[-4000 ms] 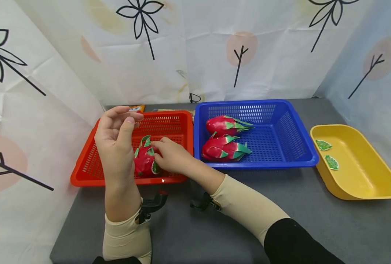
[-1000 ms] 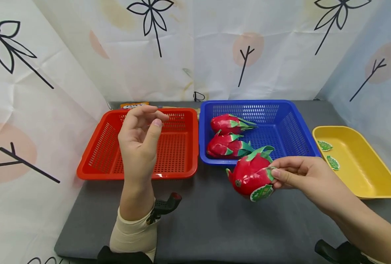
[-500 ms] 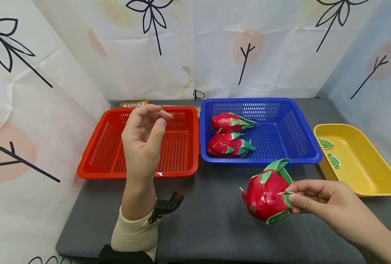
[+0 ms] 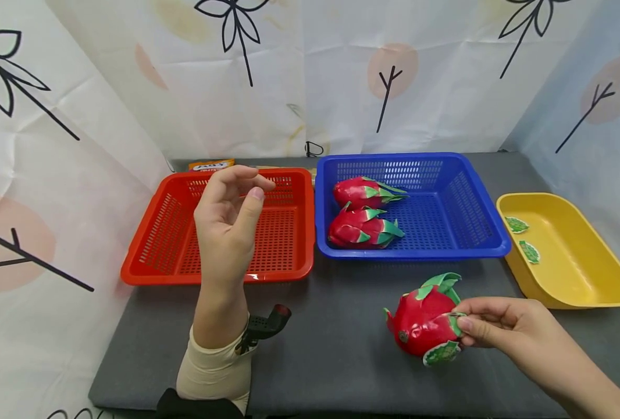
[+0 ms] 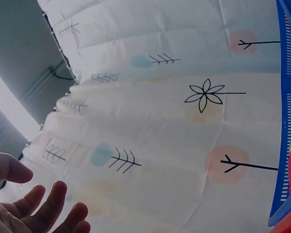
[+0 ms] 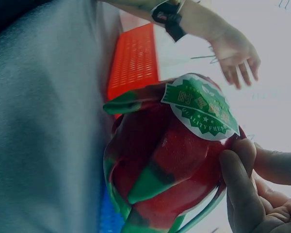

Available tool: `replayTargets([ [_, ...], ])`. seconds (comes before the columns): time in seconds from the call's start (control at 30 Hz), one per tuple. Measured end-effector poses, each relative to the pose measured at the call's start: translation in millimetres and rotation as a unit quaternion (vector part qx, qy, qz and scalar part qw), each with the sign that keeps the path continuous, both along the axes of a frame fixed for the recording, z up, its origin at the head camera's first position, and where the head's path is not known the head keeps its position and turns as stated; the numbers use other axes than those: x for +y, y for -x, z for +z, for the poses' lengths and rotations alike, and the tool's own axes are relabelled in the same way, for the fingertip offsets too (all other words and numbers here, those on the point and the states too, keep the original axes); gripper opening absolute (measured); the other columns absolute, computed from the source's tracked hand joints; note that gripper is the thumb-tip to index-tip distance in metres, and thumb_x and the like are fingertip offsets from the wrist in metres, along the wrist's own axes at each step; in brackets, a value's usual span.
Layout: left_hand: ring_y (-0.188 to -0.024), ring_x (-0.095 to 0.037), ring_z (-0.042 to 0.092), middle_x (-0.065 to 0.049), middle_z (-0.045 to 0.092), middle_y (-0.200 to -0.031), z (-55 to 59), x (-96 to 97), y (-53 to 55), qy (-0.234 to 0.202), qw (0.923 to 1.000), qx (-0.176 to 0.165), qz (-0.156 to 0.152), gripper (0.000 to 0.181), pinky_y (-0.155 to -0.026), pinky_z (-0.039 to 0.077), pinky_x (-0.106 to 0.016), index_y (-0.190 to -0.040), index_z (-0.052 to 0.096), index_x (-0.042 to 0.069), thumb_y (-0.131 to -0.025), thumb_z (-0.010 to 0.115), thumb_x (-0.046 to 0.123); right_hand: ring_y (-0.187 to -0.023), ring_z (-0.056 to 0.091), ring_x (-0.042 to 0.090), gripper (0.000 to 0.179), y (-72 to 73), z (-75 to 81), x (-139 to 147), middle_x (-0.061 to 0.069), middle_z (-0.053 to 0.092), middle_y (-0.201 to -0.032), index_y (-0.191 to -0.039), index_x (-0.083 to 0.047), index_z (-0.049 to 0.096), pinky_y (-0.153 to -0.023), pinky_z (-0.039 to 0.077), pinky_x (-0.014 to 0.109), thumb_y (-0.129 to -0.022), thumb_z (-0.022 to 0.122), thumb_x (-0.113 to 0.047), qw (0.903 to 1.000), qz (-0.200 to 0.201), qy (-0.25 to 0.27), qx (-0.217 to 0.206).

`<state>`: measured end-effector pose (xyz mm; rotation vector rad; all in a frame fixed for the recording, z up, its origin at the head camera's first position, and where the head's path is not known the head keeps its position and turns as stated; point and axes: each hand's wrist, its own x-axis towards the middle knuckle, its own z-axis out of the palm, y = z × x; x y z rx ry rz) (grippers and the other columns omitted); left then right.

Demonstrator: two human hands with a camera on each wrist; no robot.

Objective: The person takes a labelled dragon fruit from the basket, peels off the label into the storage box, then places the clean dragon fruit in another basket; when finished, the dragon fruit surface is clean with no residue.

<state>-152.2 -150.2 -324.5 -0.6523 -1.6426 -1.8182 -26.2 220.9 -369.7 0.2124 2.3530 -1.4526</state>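
Note:
My right hand [image 4: 485, 323] pinches a red dragon fruit [image 4: 421, 323] by its side, down on the grey table in front of the blue basket [image 4: 477, 235]. A green round sticker [image 4: 439, 353] hangs at the fruit's lower edge; the right wrist view shows that sticker [image 6: 201, 108] on the fruit [image 6: 160, 165] close up, my fingertips [image 6: 240, 179] beside it. My left hand [image 4: 228, 218] is raised over the empty red basket [image 4: 148, 256], fingers loosely curled, holding nothing. In the left wrist view my left hand's fingers [image 5: 48, 211] are spread against the curtain.
Two more dragon fruits [image 4: 364, 212] lie in the blue basket. A yellow tray [image 4: 592, 291] at the right holds two green stickers [image 4: 521, 238]. An orange packet [image 4: 211, 166] lies behind the red basket. Patterned curtains close in the table on three sides.
My right hand lifted the dragon fruit out of the red basket and carried it right and down to the table before the blue basket. The left hand stayed raised.

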Motion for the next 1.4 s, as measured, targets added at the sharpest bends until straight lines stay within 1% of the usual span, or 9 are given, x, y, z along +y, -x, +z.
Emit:
replayTargets([
  [0.23, -0.1, -0.031, 0.064, -0.016, 0.068, -0.098, -2.9, 6.5, 4.0, 0.02, 0.9998, -0.002, -0.009, 0.022, -0.079, 0.052, -0.034, -0.115, 0.062, -0.008, -0.098, 0.056, 0.004, -0.079, 0.071, 0.022, 0.035, 35.5, -20.3, -12.2, 0.01, 0.075, -0.094, -0.121, 0.009, 0.068, -0.074, 0.062, 0.035, -0.1, 0.069, -0.02, 0.998, 0.056, 0.028, 0.013],
  [0.43, -0.1, -0.029, 0.066, -0.013, 0.069, -0.103, -9.7, 19.2, 6.5, 0.079, 0.9966, 0.0, -0.023, 0.025, -0.088, 0.053, -0.043, -0.116, 0.061, -0.009, -0.098, 0.057, 0.008, -0.077, 0.07, 0.023, 0.031, 54.6, -32.6, -24.5, 0.011, 0.074, -0.09, -0.116, 0.009, 0.07, -0.073, 0.061, 0.033, -0.098, 0.071, -0.016, 0.9932, 0.099, 0.056, 0.023],
  [0.53, -0.101, -0.025, 0.066, -0.012, 0.069, -0.105, -15.1, 25.8, 6.8, 0.129, 0.9908, 0.01, -0.041, 0.025, -0.089, 0.054, -0.044, -0.117, 0.061, -0.007, -0.097, 0.058, 0.009, -0.077, 0.071, 0.023, 0.032, 59.7, -38.1, -29.7, 0.011, 0.074, -0.091, -0.116, 0.009, 0.07, -0.073, 0.061, 0.034, -0.098, 0.072, -0.017, 0.9932, 0.091, 0.068, 0.025],
  [0.67, -0.098, -0.022, 0.066, -0.011, 0.07, -0.103, -23.3, 31.1, 7.1, 0.189, 0.9754, 0.046, -0.103, 0.023, -0.087, 0.055, -0.043, -0.113, 0.063, -0.003, -0.093, 0.061, 0.007, -0.077, 0.071, 0.022, 0.032, 63.4, -44.8, -36.6, 0.011, 0.075, -0.092, -0.117, 0.008, 0.07, -0.073, 0.062, 0.034, -0.098, 0.072, -0.018, 0.9936, 0.072, 0.08, 0.034],
  [0.83, -0.1, -0.018, 0.064, -0.008, 0.069, -0.107, -37.2, 37.4, 5.7, 0.266, 0.9415, 0.059, -0.199, 0.025, -0.087, 0.055, -0.039, -0.115, 0.065, 0.002, -0.091, 0.068, 0.007, -0.076, 0.071, 0.022, 0.033, 67.3, -45.7, -41.1, 0.011, 0.074, -0.091, -0.117, 0.007, 0.071, -0.073, 0.061, 0.032, -0.098, 0.072, -0.019, 0.9933, 0.06, 0.08, 0.059],
  [0.97, -0.103, -0.012, 0.062, -0.005, 0.068, -0.112, -55.8, 49.1, 3.3, 0.372, 0.89, 0.048, -0.259, 0.032, -0.091, 0.054, -0.028, -0.122, 0.065, 0.006, -0.092, 0.074, 0.012, -0.075, 0.071, 0.022, 0.033, 69.6, -43.1, -40.5, 0.011, 0.074, -0.091, -0.118, 0.007, 0.071, -0.072, 0.061, 0.031, -0.098, 0.071, -0.019, 0.993, 0.054, 0.081, 0.066],
  [1.1, -0.102, -0.01, 0.06, -0.003, 0.067, -0.117, -75.3, 59.3, -2.5, 0.463, 0.8406, 0.043, -0.277, 0.04, -0.091, 0.049, -0.017, -0.128, 0.064, 0.007, -0.092, 0.075, 0.02, -0.074, 0.07, 0.022, 0.032, 73.5, -42.0, -39.3, 0.011, 0.074, -0.09, -0.118, 0.007, 0.07, -0.071, 0.061, 0.032, -0.098, 0.071, -0.018, 0.9918, 0.067, 0.082, 0.071],
  [1.23, -0.108, -0.01, 0.059, -0.002, 0.063, -0.125, -91.8, 63.7, -8.0, 0.508, 0.8189, 0.037, -0.264, 0.051, -0.094, 0.047, -0.014, -0.135, 0.06, 0.008, -0.091, 0.079, 0.024, -0.075, 0.069, 0.023, 0.031, 78.3, -42.3, -39.6, 0.011, 0.073, -0.09, -0.117, 0.006, 0.07, -0.07, 0.061, 0.033, -0.099, 0.07, -0.019, 0.9893, 0.091, 0.081, 0.079],
  [1.4, -0.122, -0.014, 0.056, -0.005, 0.053, -0.14, -112.3, 64.1, -16.1, 0.555, 0.8031, 0.02, -0.216, 0.067, -0.102, 0.045, -0.02, -0.146, 0.052, 0.009, -0.089, 0.082, 0.029, -0.078, 0.069, 0.024, 0.032, 81.9, -46.2, -42.0, 0.014, 0.069, -0.095, -0.123, 0.008, 0.063, -0.074, 0.06, 0.031, -0.101, 0.067, -0.016, 0.9832, 0.115, 0.11, 0.089],
])
